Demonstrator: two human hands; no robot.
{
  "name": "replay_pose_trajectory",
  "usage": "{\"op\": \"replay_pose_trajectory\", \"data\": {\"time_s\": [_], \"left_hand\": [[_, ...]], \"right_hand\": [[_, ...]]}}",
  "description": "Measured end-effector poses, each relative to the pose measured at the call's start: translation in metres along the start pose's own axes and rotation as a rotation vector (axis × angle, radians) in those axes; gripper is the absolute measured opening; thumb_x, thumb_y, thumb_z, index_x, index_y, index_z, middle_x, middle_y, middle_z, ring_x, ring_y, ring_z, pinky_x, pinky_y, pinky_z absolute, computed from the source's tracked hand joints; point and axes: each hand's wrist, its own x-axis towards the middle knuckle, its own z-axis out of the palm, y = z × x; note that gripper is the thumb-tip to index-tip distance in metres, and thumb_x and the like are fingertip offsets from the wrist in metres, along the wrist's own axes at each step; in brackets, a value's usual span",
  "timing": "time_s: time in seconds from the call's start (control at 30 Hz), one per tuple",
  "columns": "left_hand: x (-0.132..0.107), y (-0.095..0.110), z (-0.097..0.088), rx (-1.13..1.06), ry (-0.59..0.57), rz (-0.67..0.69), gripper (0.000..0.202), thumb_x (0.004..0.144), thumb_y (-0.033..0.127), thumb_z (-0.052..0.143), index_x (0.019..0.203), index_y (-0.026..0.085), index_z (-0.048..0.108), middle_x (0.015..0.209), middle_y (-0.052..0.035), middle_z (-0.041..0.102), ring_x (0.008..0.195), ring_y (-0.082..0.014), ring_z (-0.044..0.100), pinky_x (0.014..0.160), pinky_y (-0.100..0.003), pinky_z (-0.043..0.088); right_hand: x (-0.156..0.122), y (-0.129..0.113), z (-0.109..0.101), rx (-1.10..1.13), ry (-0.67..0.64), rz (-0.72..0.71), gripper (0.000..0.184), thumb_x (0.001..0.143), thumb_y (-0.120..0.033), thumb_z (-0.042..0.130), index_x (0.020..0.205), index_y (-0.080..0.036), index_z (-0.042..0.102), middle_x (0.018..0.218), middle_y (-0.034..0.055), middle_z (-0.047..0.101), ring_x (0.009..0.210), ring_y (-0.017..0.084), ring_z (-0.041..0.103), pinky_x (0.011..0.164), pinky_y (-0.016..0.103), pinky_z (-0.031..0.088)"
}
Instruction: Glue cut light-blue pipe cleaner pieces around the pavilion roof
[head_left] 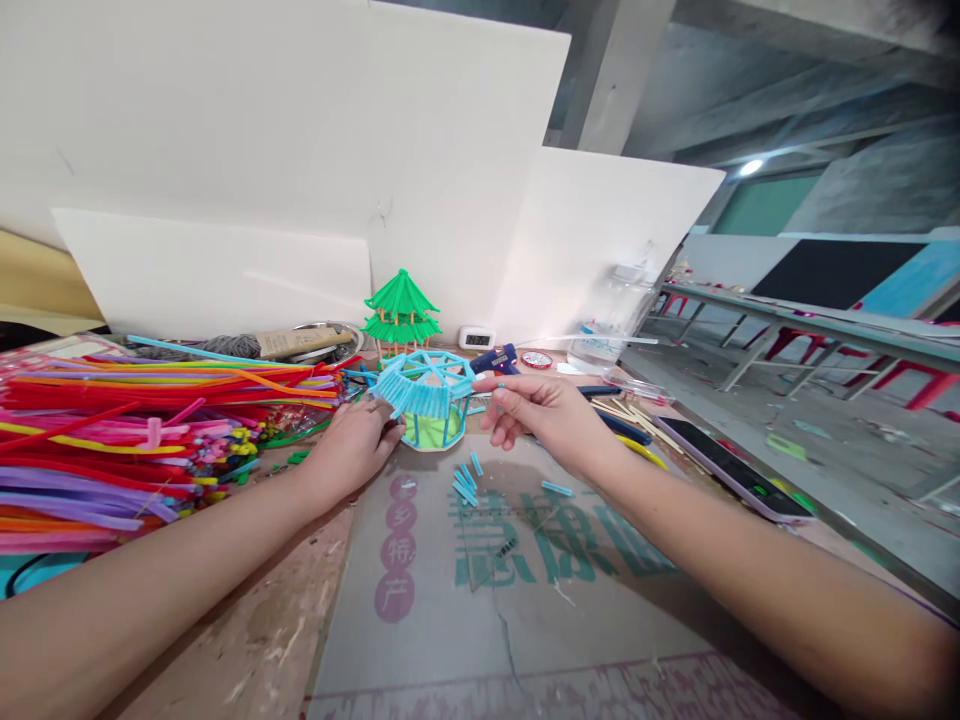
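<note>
A small light-blue pavilion model [424, 385] made of pipe cleaners stands on a green base; part of its roof is covered in short blue strips, the rest is open frame. My left hand [356, 438] is closed at its left side, holding it, with the fingertips partly hidden. My right hand [529, 412] hovers just right of the roof, thumb and index finger pinched together; what is between them is too small to make out. Below lie several cut blue pipe cleaner pieces [466, 484], with another blue piece [557, 489] apart on the right.
Bundles of colourful pipe cleaners [97, 440] fill the left. Behind stand a green tiered pavilion [403, 305], a small clock [477, 338] and a glue gun [495, 360]. A phone [727, 468] lies right; a clear set square [499, 550] rests on the printed sheet [420, 660].
</note>
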Motion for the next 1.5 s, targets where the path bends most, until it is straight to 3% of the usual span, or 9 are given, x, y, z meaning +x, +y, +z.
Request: {"op": "replay_pose_trajectory", "data": {"time_s": [0.1, 0.2, 0.4, 0.67, 1.5], "left_hand": [[0.0, 0.0, 0.0, -0.006, 0.004, 0.006, 0.027, 0.095, 0.034, 0.041, 0.092, 0.016, 0.061, 0.098, -0.0115, 0.065, 0.096, -0.0282, 0.06, 0.081, -0.04, 0.045], [0.0, 0.0, 0.0, -0.011, 0.009, 0.006, 0.026, 0.095, 0.034, 0.041, 0.093, 0.016, 0.06, 0.099, -0.0119, 0.065, 0.098, -0.0282, 0.06, 0.083, -0.04, 0.045], [0.0, 0.0, 0.001, 0.001, 0.006, -0.001, 0.026, 0.095, 0.034, 0.041, 0.091, 0.016, 0.06, 0.1, -0.0124, 0.066, 0.097, -0.0287, 0.06, 0.084, -0.041, 0.045], [-0.001, 0.001, -0.001, -0.023, 0.003, -0.001, 0.025, 0.095, 0.034, 0.042, 0.094, 0.017, 0.06, 0.098, -0.011, 0.066, 0.097, -0.0271, 0.06, 0.085, -0.039, 0.044], [0.0, 0.003, -0.001, -0.026, 0.002, 0.019, 0.03, 0.095, 0.034, 0.039, 0.091, 0.017, 0.063, 0.104, -0.013, 0.066, 0.1, -0.0281, 0.059, 0.085, -0.042, 0.045]], "right_hand": [[0.0, 0.002, 0.002, -0.024, -0.013, -0.027, 0.028, 0.086, -0.029, 0.06, 0.11, -0.016, 0.068, 0.062, -0.0041, 0.062, 0.048, 0.006, 0.056, 0.046, 0.02, 0.046], [0.002, 0.003, 0.003, 0.018, -0.016, -0.021, 0.032, 0.081, -0.024, 0.066, 0.111, -0.016, 0.064, 0.068, -0.0027, 0.067, 0.052, 0.008, 0.059, 0.049, 0.021, 0.049], [0.002, 0.005, 0.007, 0.05, 0.038, 0.052, 0.029, 0.074, -0.04, 0.075, 0.079, -0.015, 0.061, 0.072, 0.0046, 0.073, 0.057, 0.013, 0.067, 0.054, 0.026, 0.055], [0.004, 0.019, 0.025, 0.083, 0.0, 0.018, 0.039, 0.076, -0.054, 0.068, 0.075, -0.017, 0.059, 0.064, 0.0019, 0.068, 0.049, 0.011, 0.061, 0.044, 0.022, 0.048], [0.01, 0.028, 0.036, -0.024, -0.043, -0.001, 0.033, 0.087, -0.047, 0.058, 0.068, -0.019, 0.054, 0.058, -0.001, 0.061, 0.047, 0.011, 0.055, 0.048, 0.025, 0.045]]}}
